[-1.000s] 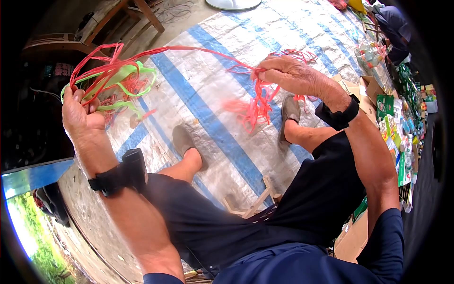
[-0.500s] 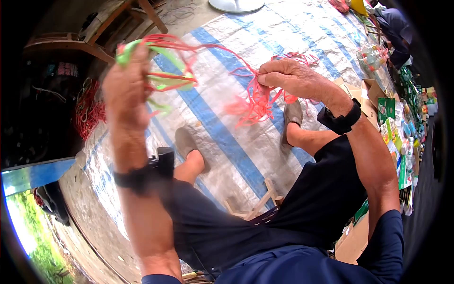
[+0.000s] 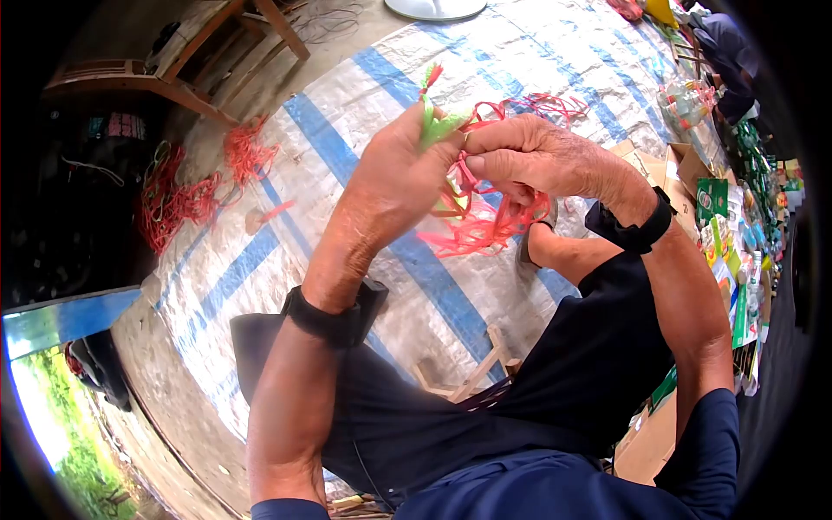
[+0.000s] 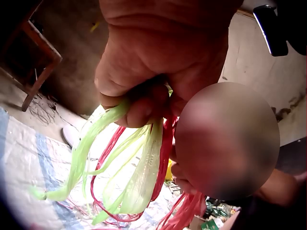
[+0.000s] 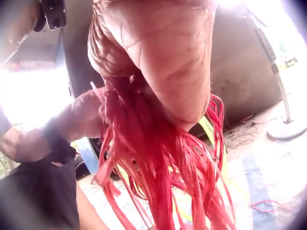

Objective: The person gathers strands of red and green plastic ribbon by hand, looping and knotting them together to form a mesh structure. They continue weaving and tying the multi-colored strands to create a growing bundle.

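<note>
My left hand [image 3: 390, 173] grips a loop of light-green plastic string [image 4: 144, 187] and red strands, its fingers curled round them. In the left wrist view the green ribbon hangs below those fingers, with a thin red strand [image 4: 94, 179] looping beside it. Right up against it, my right hand [image 3: 550, 156] pinches a thick bundle of red plastic string [image 5: 158, 153] between thumb and fingers. Many loose red ends fan downward from this bundle in the right wrist view. Over the sheet, the hands meet at the strings' upper part.
A white-and-blue striped sheet [image 3: 338, 143] covers the floor. Tangled red string [image 3: 178, 204] lies at its left edge, with more red strands [image 3: 555, 106] beyond my right hand. Cardboard [image 3: 680, 173], bottles and packets line the right side. A wooden frame [image 3: 472, 377] stands between the legs.
My left hand has swung from the far left to meet the right hand, bringing the green and red strings along. The stretched red strands now hang slack; the right hand has barely moved.
</note>
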The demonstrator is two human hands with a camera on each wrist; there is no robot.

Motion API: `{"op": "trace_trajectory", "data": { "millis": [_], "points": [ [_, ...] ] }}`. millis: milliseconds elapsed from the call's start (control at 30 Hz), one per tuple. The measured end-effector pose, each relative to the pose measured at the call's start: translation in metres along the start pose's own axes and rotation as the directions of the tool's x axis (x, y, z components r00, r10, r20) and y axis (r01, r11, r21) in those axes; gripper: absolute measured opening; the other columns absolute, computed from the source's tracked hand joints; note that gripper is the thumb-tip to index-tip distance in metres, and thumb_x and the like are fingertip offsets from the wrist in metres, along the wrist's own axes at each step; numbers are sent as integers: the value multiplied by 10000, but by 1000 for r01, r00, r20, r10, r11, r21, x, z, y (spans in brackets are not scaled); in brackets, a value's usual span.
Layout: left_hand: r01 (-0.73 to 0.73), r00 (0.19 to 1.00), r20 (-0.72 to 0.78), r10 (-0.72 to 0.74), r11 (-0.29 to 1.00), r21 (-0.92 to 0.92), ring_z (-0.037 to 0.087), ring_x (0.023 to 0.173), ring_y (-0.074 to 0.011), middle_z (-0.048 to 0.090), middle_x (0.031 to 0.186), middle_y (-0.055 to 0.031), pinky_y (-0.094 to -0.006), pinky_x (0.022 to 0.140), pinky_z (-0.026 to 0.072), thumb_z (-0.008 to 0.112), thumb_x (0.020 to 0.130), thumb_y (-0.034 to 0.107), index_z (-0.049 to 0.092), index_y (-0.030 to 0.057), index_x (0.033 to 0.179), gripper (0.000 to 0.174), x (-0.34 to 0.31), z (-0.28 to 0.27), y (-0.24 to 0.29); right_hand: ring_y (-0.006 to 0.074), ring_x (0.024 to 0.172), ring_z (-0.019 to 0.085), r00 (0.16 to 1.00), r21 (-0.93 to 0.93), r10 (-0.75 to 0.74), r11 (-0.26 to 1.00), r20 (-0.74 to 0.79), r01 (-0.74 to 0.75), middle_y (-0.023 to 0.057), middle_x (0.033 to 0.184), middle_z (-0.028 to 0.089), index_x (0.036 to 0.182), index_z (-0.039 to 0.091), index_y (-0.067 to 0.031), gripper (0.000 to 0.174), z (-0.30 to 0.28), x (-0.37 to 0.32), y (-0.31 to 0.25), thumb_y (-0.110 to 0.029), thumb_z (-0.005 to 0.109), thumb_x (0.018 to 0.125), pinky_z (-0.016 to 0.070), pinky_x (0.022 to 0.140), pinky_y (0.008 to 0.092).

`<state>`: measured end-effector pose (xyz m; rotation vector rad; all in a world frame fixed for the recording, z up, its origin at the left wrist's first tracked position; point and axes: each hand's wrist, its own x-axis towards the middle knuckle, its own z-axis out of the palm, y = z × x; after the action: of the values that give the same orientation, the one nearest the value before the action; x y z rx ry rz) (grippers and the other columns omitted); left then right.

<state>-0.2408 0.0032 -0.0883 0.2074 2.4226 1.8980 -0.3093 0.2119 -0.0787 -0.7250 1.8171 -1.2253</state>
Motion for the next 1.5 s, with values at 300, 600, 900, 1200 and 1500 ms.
{"op": "trace_trajectory", "data": {
  "millis": [300, 600, 900, 1200, 1500],
  "points": [
    [158, 987, 31, -156, 984, -84, 607, 714, -118, 646, 793, -48, -288, 635, 497, 562, 998, 236, 622, 2, 1040, 246, 0, 2, 2, 38, 474, 483, 998, -46, -35, 998, -58, 33, -28, 579, 500, 906, 624, -34, 247, 2, -4, -14, -249, 564, 1014, 370, 437, 218],
    [316, 945, 104, -310, 947, -52, 545, 667, -27, 663, 785, 45, -192, 587, 422, 670, 961, 245, 732, 40, 1051, 232, -5, -19, 11, 31, 484, 495, 999, -96, 31, 995, -11, -32, -34, 604, 525, 873, 624, -27, 279, -5, -3, -6, -263, 564, 1010, 384, 445, 210],
    [248, 955, -137, -264, 961, -125, 604, 640, -31, 702, 811, 0, -178, 546, 447, 729, 919, 235, 705, 21, 1019, 237, -7, -56, 19, 63, 559, 552, 998, -54, 46, 997, -51, -49, -9, 663, 595, 905, 637, -13, 293, -11, 1, 5, -270, 551, 1014, 466, 521, 224],
    [243, 948, -194, -253, 967, -74, 618, 654, -44, 698, 812, -8, -180, 558, 469, 747, 905, 231, 700, 7, 1018, 255, -10, -71, 19, 44, 612, 538, 994, -141, 69, 987, -81, -80, -35, 653, 564, 953, 656, 6, 303, -16, 2, 6, -268, 546, 1018, 451, 552, 240],
    [256, 942, -232, -244, 966, 24, 571, 703, -58, 703, 820, -4, -243, 615, 441, 690, 932, 198, 740, -12, 1029, 236, -10, -72, 17, 59, 604, 508, 953, -384, -160, 922, -256, 52, -12, 665, 551, 894, 655, -11, 284, -21, 3, 16, -253, 549, 998, 425, 541, 250]
  ]
}}
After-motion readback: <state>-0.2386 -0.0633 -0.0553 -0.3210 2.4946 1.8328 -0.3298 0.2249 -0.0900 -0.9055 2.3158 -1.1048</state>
